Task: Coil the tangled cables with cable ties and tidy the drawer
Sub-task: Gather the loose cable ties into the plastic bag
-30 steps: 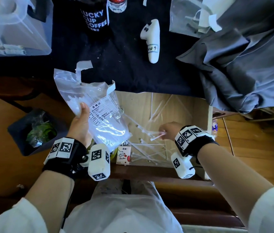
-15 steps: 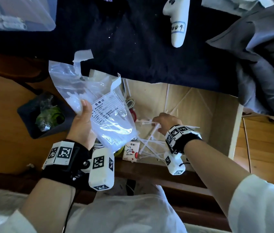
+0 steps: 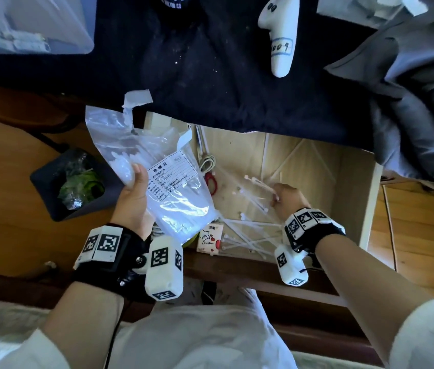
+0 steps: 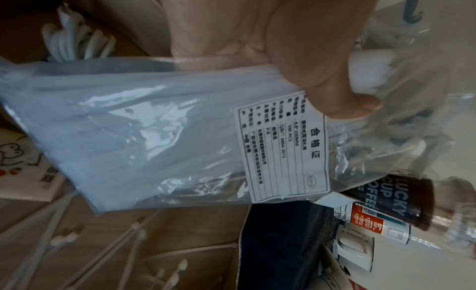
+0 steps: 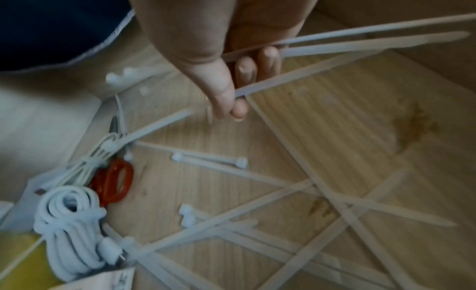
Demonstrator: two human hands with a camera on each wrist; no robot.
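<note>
My right hand (image 5: 231,74) pinches several loose white plastic cable ties (image 5: 360,40); I should align their heads before sliding them into the clear plastic bag (image 3: 178,198) my left hand (image 3: 133,198) grips.

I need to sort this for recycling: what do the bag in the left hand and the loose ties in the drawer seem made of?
Bag: thin clear plastic film, glossy, creased, with a paper-like printed label. Ties: whitish, matte, stiff straps with moulded heads, probably nylon.
</note>
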